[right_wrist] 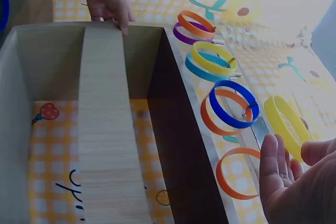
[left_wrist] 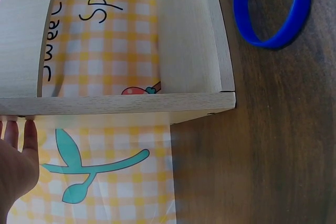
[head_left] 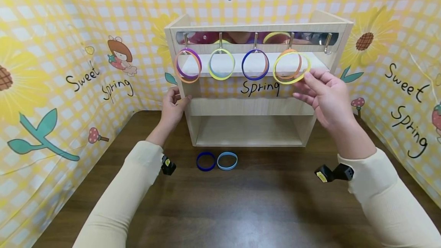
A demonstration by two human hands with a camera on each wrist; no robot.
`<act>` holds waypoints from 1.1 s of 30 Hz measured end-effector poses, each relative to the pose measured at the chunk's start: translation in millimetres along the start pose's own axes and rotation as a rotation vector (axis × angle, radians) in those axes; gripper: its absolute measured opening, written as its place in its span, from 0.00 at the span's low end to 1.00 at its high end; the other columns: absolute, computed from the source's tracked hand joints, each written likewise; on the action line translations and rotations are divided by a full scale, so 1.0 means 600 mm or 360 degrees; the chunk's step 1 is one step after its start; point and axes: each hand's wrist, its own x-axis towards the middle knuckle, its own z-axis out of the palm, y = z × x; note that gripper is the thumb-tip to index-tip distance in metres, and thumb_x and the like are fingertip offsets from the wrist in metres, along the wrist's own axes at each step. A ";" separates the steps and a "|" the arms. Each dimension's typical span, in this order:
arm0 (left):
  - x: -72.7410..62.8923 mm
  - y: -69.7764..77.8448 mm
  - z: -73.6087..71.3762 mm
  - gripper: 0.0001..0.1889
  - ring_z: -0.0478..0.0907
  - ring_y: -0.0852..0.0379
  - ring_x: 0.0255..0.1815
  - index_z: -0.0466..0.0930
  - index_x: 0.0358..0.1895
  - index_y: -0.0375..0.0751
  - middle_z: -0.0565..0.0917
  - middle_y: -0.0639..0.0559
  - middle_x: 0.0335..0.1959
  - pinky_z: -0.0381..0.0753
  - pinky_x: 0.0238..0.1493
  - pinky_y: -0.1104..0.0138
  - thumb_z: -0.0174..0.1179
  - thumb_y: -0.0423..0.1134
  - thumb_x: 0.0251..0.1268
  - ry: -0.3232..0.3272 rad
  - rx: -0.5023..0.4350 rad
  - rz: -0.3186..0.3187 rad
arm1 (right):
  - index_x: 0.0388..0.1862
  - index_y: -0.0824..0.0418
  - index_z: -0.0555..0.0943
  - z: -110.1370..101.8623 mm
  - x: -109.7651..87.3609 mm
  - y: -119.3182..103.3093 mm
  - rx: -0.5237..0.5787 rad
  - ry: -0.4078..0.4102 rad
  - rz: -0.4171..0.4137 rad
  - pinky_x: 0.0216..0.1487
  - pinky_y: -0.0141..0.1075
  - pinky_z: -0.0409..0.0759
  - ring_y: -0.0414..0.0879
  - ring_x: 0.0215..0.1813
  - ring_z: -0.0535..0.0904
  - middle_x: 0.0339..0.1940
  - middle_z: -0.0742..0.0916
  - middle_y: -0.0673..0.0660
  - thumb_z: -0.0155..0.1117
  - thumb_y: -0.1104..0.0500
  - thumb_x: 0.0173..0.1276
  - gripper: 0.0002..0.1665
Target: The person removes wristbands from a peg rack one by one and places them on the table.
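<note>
Pinching yellow band (right_wrist: 278, 124), fingers nearly together, right hand (head_left: 324, 97) held it just in front of hooked orange band (right_wrist: 220, 178). Hanging dark-blue band (right_wrist: 221, 115) sat left of grip; left hand (head_left: 172, 106) touched rack (head_left: 255, 106) farther left.

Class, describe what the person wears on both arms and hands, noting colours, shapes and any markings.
The left sleeve and right sleeve are long and plain cream. The left hand and right hand wear no gloves. The left wrist device and right wrist device are small, black and angular, each with a yellow marking.
</note>
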 end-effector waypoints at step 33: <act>-0.002 -0.001 0.000 0.21 0.74 0.58 0.45 0.66 0.57 0.19 0.70 0.25 0.57 0.77 0.41 0.70 0.58 0.26 0.63 -0.0006 -0.0024 0.0008 | 0.51 0.71 0.73 -0.056 -0.054 0.170 -0.0491 -0.0190 0.0551 0.42 0.36 0.83 0.42 0.39 0.85 0.36 0.86 0.53 0.56 0.62 0.74 0.13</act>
